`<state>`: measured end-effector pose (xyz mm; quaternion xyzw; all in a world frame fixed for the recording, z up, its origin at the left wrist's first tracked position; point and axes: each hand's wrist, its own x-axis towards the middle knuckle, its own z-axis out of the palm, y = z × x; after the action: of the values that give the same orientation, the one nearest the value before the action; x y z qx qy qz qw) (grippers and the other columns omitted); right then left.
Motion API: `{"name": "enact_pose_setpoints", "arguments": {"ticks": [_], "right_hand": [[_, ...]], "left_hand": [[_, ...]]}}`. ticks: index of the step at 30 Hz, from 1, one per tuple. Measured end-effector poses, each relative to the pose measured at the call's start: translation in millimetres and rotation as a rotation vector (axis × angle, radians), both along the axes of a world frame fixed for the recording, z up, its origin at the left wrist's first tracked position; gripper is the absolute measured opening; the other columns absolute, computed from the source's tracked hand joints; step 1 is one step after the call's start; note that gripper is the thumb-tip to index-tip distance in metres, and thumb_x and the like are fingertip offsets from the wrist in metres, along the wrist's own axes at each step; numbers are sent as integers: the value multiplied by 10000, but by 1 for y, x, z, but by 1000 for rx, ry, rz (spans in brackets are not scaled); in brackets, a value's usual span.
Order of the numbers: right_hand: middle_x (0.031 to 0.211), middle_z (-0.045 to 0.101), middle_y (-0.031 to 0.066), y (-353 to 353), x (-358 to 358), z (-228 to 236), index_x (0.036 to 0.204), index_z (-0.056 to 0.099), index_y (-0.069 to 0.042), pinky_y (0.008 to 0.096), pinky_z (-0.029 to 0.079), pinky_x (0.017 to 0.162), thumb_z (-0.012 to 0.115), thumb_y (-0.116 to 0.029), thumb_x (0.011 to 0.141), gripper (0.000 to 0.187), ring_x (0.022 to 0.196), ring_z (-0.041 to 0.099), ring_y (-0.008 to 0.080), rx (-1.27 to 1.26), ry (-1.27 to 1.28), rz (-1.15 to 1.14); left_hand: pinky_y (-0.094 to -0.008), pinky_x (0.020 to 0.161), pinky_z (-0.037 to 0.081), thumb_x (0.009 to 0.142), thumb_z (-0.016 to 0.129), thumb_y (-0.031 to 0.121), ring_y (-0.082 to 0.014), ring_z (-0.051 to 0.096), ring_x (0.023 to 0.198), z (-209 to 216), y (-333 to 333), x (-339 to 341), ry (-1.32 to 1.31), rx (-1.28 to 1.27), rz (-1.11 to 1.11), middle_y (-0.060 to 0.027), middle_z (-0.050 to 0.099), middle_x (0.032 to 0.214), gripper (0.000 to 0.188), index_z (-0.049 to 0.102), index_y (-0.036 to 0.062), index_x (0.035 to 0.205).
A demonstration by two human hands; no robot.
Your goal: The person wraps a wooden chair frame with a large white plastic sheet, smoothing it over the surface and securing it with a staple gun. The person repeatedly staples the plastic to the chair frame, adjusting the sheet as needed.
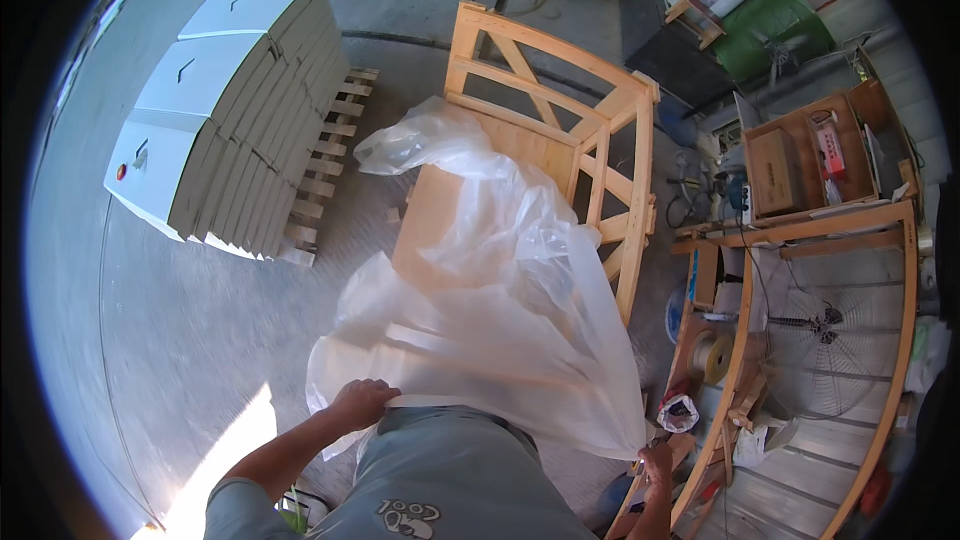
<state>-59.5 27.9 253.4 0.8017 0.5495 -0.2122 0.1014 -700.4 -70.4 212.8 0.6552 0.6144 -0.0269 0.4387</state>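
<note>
Across the lower centre of the frame, I see the translucent plastic sheet [480, 325] spread wide, its near edge pulled out just in front of the person's shirt [450, 480]. The left grip [365, 405] is clenched on that edge, left of centre; at the lower right, the right grip [656, 462] is grasping the sheet's near right corner. From my view the far part lies bunched up toward the middle of the frame, over a flat brown board [425, 225] and against an open wooden crate [530, 145], whose slatted, cross-braced sides rise at the upper centre and just right of it.

At the upper left I have a tall stack of white panels [240, 120] beside a slatted pallet [322, 168]. Toward the right rim I make out a wire-guarded fan [825, 325] and, nearer the middle, a spool [712, 355].
</note>
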Motion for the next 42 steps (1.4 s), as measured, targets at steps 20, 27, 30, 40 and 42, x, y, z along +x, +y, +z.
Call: {"name": "enact_pose_setpoints", "arguments": {"ticks": [20,27,30,40,42], "right_hand": [[1053,644,303,22,143,-36,1067,625,66,437,508,858,644,-255,675,507,984,625,443,-587,192,-65],[1011,643,308,12,158,-45,796,668,69,475,503,801,652,-341,678,427,910,642,441,-748,123,261],[1011,650,298,12,162,-47,811,677,59,470,498,809,684,-385,669,466,916,648,420,-802,119,273],[908,704,195,114,13,48,1048,642,11,404,518,781,812,-438,600,657,847,687,337,-692,-192,217],[924,679,209,155,-45,75,1048,624,21,411,507,798,791,-419,640,624,874,667,355,-733,-142,213]], "left_hand": [[-397,829,505,707,629,16,-264,642,943,29,-33,120,-3,174,156,-48,670,952,309,662,107,1000],[-432,789,485,802,601,104,-293,640,923,5,-55,129,87,94,173,-76,673,904,218,670,139,1006],[-417,816,473,798,601,118,-289,641,924,-17,-53,128,139,18,105,-69,676,877,240,669,145,1028],[-533,1046,333,806,647,573,-349,419,1313,-65,-30,67,40,-552,-124,-145,490,1378,769,439,124,1394],[-517,1072,323,788,642,632,-363,407,1327,-58,-2,47,-62,-720,-139,-156,478,1398,837,427,102,1400]]}}
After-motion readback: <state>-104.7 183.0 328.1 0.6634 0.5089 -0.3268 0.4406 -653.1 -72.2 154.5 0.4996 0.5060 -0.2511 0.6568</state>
